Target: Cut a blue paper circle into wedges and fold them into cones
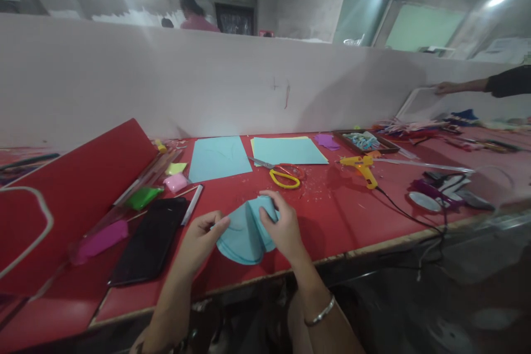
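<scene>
Between my hands, just above the front edge of the red table, is a piece of light blue paper with rounded edges and a raised fold down its middle. My left hand pinches its left side between thumb and fingers. On the right side, my right hand grips the paper, thumb on the near face and fingers behind. Scissors with yellow and red handles lie just beyond, their blades touching the blue sheets. One light blue sheet lies left of them, and a stack of sheets lies behind.
A black phone or tablet and packets of coloured clay lie left, beside a leaning red board. Rightward are a yellow glue gun with a trailing cord and a tray. Another person's hand holds a white frame.
</scene>
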A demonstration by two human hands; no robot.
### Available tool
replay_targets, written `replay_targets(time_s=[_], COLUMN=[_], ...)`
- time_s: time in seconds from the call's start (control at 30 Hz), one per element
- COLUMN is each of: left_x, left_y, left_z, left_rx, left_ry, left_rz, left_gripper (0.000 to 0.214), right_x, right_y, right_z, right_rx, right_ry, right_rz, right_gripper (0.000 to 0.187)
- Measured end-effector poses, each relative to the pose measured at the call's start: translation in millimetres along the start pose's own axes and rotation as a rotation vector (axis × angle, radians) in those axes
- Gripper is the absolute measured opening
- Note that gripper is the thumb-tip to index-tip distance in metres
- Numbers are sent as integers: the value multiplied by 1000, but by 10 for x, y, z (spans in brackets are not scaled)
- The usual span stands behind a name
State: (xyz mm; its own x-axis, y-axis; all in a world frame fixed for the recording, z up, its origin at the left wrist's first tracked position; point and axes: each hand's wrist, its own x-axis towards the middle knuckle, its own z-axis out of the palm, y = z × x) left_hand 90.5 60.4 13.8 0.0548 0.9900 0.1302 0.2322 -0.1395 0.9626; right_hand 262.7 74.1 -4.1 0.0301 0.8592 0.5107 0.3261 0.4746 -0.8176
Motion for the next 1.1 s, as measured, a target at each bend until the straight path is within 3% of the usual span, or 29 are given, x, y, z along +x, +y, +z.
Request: replay_targets(time_s=[0.1, 0.17, 0.23, 0.33, 0.53, 0.73, 1.1], left_x=[44, 81, 106, 111, 69, 72, 67], left_y=[-74, -137, -186, -203, -105, -76, -37], left_z=[-43, -53, -30, 61, 176, 163, 165], left_rx=[164, 394, 631, 779, 642, 364, 2], left_ry=[115, 242, 335, 329, 217, 262, 350], left_rz=[61, 189, 345, 462, 292, 39, -21], left_gripper=[33, 23, 26, 33, 36, 39, 34], right_x=[5, 1, -9, -30, -60, -54, -42], right_y=[5, -5, -29, -84, -149, -128, -23], right_z=[-20, -22, -7, 47, 131, 132, 141], right_rx=[122, 169, 170, 166, 279, 316, 245], right_ry=[51, 37, 12, -35, -68, 44, 74], right_rz=[115, 140, 124, 58, 32, 145, 263], right_gripper=[28, 30, 33, 33, 23, 18, 22])
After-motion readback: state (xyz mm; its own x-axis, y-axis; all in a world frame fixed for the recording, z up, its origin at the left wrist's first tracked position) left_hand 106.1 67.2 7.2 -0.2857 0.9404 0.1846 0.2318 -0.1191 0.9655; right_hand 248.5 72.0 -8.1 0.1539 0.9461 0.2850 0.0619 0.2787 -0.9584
